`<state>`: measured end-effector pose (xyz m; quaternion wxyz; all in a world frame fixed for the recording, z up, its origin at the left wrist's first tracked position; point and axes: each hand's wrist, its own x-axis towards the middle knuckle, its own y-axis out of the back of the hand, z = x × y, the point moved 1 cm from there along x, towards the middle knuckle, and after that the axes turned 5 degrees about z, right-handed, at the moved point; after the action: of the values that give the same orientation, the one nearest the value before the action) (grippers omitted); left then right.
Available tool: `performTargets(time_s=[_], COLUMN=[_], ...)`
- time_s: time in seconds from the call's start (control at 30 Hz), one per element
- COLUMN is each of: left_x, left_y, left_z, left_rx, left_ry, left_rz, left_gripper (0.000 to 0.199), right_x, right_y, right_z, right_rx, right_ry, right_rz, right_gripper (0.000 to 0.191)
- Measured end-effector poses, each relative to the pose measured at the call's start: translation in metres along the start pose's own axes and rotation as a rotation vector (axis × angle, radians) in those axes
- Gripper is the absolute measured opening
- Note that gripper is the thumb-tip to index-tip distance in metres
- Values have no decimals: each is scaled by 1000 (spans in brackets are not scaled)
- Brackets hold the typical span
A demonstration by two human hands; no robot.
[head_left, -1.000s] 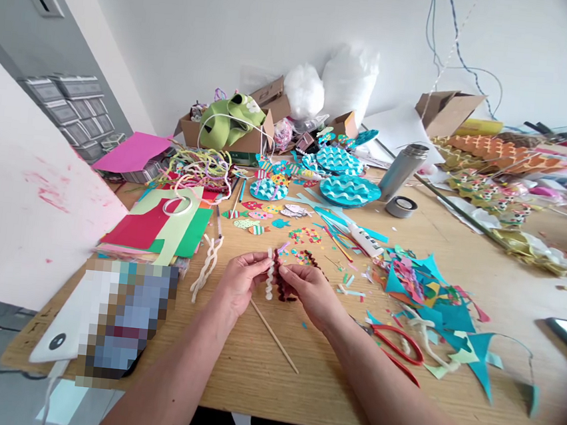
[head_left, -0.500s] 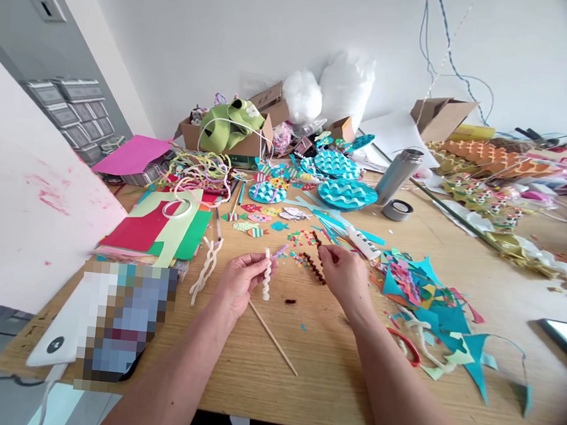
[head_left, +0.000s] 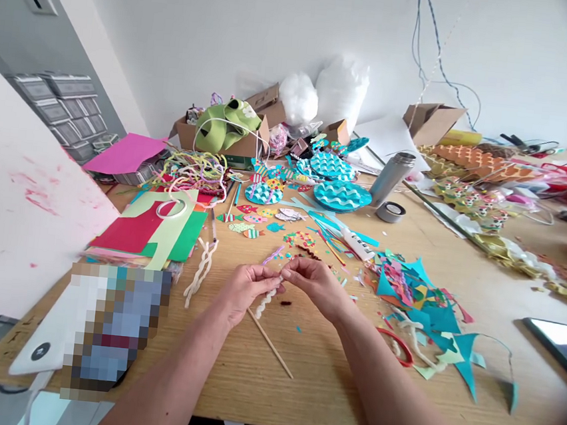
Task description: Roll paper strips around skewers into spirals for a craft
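My left hand (head_left: 246, 292) is closed, its thumb and fingers pinching a white coiled pipe cleaner (head_left: 266, 302) that hangs at a slant. My right hand (head_left: 314, 283) meets it fingertip to fingertip, pinched at the coil's upper end. A thin wooden stick (head_left: 273, 346) lies on the table just below the left fingers. Beyond my right hand rests a dark brown coiled pipe cleaner (head_left: 308, 252), partly hidden, and a short brown piece (head_left: 285, 303) lies between the wrists. White twisted pipe cleaners (head_left: 201, 273) lie left of my left hand.
Paper fish (head_left: 246, 228), a glue bottle (head_left: 356, 244) and blue wavy plates (head_left: 341, 197) lie beyond my hands. Teal scraps (head_left: 421, 319) and red-handled scissors (head_left: 403, 350) are at right. Coloured paper sheets (head_left: 188, 237) and a white power bank (head_left: 51, 337) are at left. A steel flask (head_left: 392, 177) stands behind.
My right hand has left the brown coils and moved left to the white coil's top. The white coil has tilted from upright to a slant.
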<state>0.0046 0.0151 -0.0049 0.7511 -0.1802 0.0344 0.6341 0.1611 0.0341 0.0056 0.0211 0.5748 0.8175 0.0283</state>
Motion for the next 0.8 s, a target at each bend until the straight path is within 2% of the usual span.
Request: performTargets(time_s=[0.1,0.27,0.43,0.53,0.7,0.8], left_x=[-1,-4,-6,-4,-2,-2], left_y=[-1,-3,-5,-4,-3,-3], left_z=[1,5,6,4,2,2], left_rx=[46,104,140,83,-133,-128], left_ry=[-25,-79,-59,-44,40,29], left_rz=[-13,-41,-70,-63,-51,-58], left_gripper=[19,16,17,18,29,27], right_x=[0,-1,0,1,2,1], right_y=[0,0,0,0,0,-2], right_z=[1,3,7,9,9,9], right_rx=[2,31,30,92,190,196], right_ry=[0,-17,-92,-92,-74,-76], right_rz=[26,-2,18,38,122,139], right_gripper=[28,22,18,20,26,26])
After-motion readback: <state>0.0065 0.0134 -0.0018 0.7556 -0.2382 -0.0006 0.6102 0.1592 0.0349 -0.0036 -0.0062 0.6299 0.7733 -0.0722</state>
